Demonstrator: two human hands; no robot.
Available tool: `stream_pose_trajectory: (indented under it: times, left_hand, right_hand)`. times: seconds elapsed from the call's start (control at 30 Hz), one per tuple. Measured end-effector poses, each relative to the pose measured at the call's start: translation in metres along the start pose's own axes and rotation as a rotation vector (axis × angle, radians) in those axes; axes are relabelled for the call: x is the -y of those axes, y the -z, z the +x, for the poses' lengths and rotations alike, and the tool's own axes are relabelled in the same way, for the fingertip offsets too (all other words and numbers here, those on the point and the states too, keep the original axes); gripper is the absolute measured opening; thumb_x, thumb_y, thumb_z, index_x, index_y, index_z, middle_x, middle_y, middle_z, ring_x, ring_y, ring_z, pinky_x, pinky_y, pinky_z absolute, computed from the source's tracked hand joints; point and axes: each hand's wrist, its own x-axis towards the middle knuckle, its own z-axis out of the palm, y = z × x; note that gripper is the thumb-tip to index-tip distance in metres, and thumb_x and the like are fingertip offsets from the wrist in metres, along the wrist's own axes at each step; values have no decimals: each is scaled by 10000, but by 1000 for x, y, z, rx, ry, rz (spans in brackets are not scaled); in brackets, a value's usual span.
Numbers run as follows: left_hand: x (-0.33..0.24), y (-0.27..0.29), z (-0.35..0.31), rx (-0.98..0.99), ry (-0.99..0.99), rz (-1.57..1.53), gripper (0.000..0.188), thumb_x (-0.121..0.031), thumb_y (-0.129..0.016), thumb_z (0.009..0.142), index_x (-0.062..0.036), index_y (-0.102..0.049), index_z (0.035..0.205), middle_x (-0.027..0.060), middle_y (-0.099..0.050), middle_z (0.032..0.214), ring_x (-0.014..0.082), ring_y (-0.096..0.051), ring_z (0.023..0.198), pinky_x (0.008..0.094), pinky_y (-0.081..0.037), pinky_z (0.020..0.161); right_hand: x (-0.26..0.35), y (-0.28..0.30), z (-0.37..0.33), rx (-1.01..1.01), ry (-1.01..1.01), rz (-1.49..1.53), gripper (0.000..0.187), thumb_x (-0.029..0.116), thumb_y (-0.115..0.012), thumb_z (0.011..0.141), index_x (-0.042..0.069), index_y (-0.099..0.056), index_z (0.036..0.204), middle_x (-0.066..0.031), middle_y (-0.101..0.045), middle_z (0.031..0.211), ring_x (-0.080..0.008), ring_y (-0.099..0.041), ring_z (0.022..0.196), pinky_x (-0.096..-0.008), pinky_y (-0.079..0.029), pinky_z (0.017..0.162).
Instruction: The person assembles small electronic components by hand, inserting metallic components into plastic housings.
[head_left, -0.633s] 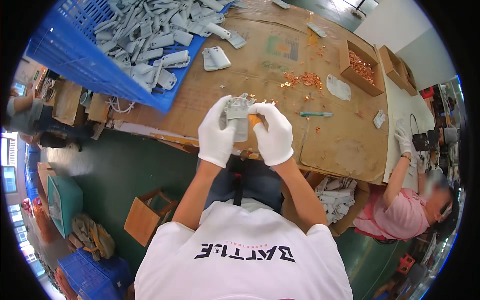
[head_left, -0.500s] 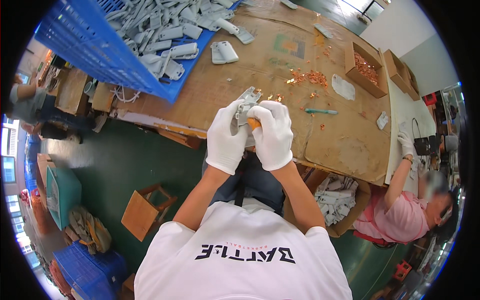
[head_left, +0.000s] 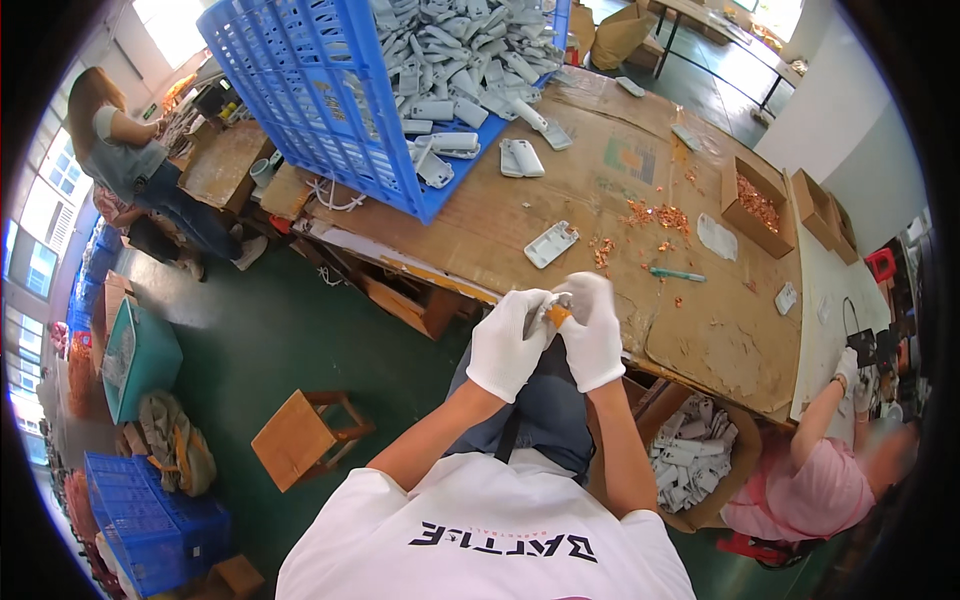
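My left hand (head_left: pixel 508 345), in a white glove, is closed on a small light-grey plastic part (head_left: pixel 562 298) just off the table's front edge. Fingers of my right hand (head_left: pixel 592 338), also gloved, press on the same part from the other side and are partly blurred. An orange covering shows at my right thumb. Most of the part is hidden by the gloves. Beyond my hands, an open white plastic housing (head_left: pixel 550 245) lies on the cardboard-covered table (head_left: pixel 590 190). Small copper-coloured pieces (head_left: pixel 601 250) are scattered beside it.
A blue crate (head_left: pixel 330 110) full of grey plastic housings tilts at the back left. Farther right are copper pieces in a cardboard box (head_left: pixel 757 210) and a teal pen (head_left: pixel 677 274). A carton of white parts (head_left: pixel 690 450) stands below; a person in pink (head_left: pixel 810 480) sits right.
The view has shifted, bringing more of the far room in. Both hands, still together on the grey part, are slightly nearer my body, leaving the white housing beyond them in plain sight.
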Motion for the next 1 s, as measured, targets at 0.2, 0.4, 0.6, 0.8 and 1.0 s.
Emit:
stream_pose_trajectory:
  times: [0.2, 0.4, 0.6, 0.8, 1.0]
  left_hand:
    - [16, -2, -2, 32, -107, 270, 288, -95, -723, 724, -95, -619, 992, 102, -662, 855, 281, -668, 776, 337, -540, 684]
    - [19, -9, -4, 132, -186, 234, 373, -187, -784, 682, -94, -595, 989, 125, -661, 845, 308, -666, 791, 371, -534, 677]
    - [12, -6, 26, 508, -92, 214, 279, -174, -700, 798, -67, -612, 1039, 169, -675, 844, 338, -666, 805, 398, -531, 697]
    - [18, -15, 47, 510, -1, 104, 186, -102, -622, 847, -47, -627, 1024, 197, -684, 890, 358, -667, 870, 413, -534, 756]
    - [30, -33, 70, 525, 14, 125, 175, -74, -654, 843, -34, -640, 1013, 169, -693, 878, 285, -695, 826, 343, -539, 730]
  right_hand:
    - [-13, 9, -13, 119, 67, -244, 170, -15, -536, 855, -4, -616, 1005, -161, -627, 738, -166, -598, 654, -300, -493, 639]
    - [-15, 22, -4, 226, -20, -258, 186, 6, -542, 793, 13, -634, 955, -217, -620, 754, -292, -635, 660, -350, -496, 638]
    - [-26, 42, -3, 234, -69, -370, 191, 60, -568, 835, 43, -640, 1011, -218, -646, 808, -319, -641, 709, -378, -507, 660]
    - [-8, 49, 7, 333, -222, -456, 321, 103, -518, 893, 82, -568, 1210, -256, -652, 943, -412, -636, 899, -433, -505, 775]
    - [-21, 65, 15, 320, -154, -254, 350, 113, -511, 919, 52, -537, 1263, -254, -650, 1013, -407, -624, 961, -396, -500, 810]
